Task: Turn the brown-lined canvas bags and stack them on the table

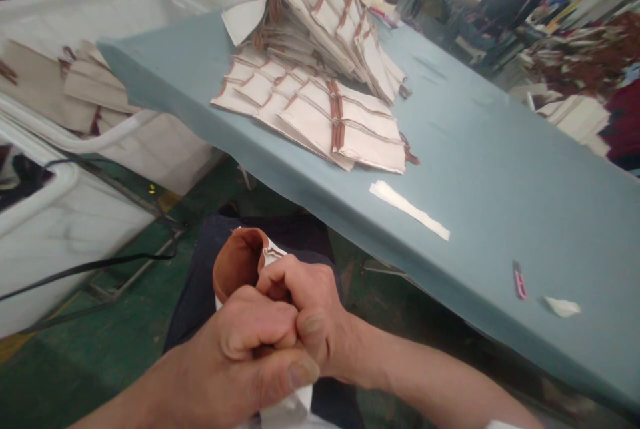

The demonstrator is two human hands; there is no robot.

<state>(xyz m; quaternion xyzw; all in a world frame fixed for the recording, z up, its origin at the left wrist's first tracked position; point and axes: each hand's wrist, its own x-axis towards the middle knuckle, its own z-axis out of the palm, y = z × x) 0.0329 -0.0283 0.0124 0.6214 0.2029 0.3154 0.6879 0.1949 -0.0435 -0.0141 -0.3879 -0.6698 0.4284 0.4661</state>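
Note:
Over my lap I hold a sewn tube-like piece (pixel 235 262), white outside with a brown suede-like inside showing at its round open end. My left hand (pixel 260 342) is closed on the white part below that opening, thumb pointing right. Pressed against it, my right hand (pixel 305 302) has its fingers curled round the piece near the seam on the opening's right side. Both hands touch each other and hide the piece's middle. A white lower end comes out beneath them.
A blue-covered table (pixel 475 162) bears stacked white sewn pieces (pixel 310 109) with brown edging, a white strip (pixel 410 209), a pink-handled cutter (pixel 519 280) and a white scrap (pixel 563 307). White bins (pixel 165 142) stand left, a black cable (pixel 90 269) before them. A person (pixel 505 9) is far right.

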